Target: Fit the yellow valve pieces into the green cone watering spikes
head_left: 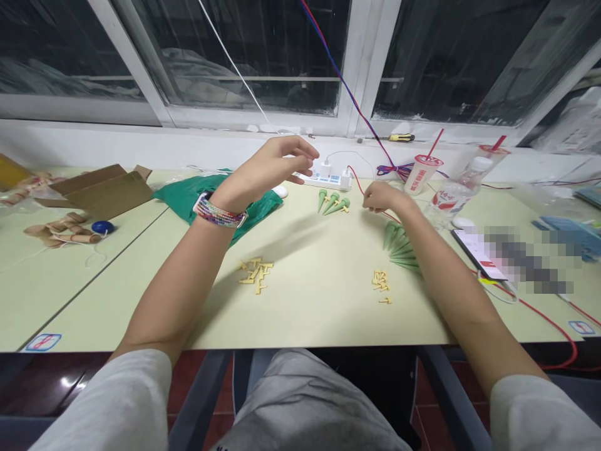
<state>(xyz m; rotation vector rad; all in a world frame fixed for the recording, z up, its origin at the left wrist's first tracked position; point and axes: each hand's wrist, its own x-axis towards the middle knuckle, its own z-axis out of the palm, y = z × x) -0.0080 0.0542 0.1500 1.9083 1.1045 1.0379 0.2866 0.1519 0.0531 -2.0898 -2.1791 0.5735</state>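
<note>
The left hand (277,164) hangs above the pale table (113,294), its fingers apart and loosely curved, gripping nothing. Just past its fingertips is a white power strip (323,180) with two chargers plugged in. A braided bracelet (220,215) circles that wrist. The right hand (382,197) sits lower, its fingers curled inward beside a red wire (359,186). Nothing shows in its grip, but I cannot tell whether the fingertips meet or touch the wire.

Three green plastic spikes (333,202) lie between the hands, near the power strip – a fan of more green spikes (399,247) lies just beside the right forearm. Closer to the person are a heap of small tan plastic pieces (256,274) and, further right, a smaller heap of the same pieces (381,285). A green plastic bag (216,197) lies under the left forearm's far end, and a water bottle (453,195) stands off to the right.
</note>
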